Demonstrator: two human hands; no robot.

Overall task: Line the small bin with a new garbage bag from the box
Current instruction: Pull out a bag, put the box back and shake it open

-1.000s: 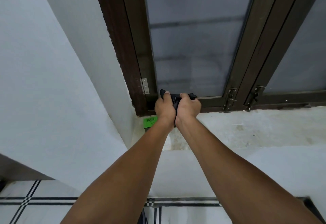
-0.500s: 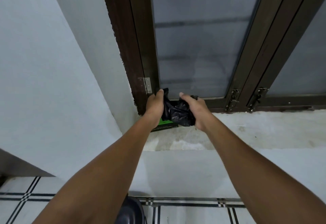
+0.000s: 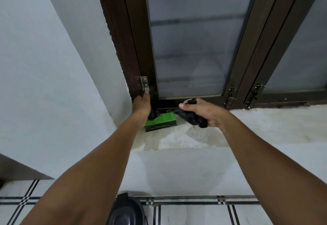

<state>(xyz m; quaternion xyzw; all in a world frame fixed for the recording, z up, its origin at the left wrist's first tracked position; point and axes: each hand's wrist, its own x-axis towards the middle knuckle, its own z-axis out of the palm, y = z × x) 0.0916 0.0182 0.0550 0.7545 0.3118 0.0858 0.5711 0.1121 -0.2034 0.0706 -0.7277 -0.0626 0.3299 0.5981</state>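
Garbage bag (image 3: pixel 192 118), black and crumpled, clamped in the curled fingers (image 3: pixel 184 105) of the right hand (image 3: pixel 203 112), just right of the green box (image 3: pixel 160 123) on the pale window sill (image 3: pixel 265 127), far from the bin. Left hand (image 3: pixel 141 105) closed on more black bag stock (image 3: pixel 153 113) rising from the top of the box, against the dark window frame (image 3: pixel 134 47).

Judging from this, the tear-off step: one bag being parted from the rest.

- Keep the left fingers pinched low on the stock, close to the box opening, so the box stays put.
- Pull the right hand rightward and nearer in one clean motion, along the perforation if there is one; not visible here.
- Grip a bunched handful, not a thin edge, against stretching or ripping.
- Then down to the small dark bin (image 3: pixel 125 210), near edge, on the tiled floor (image 3: pixel 194 214).
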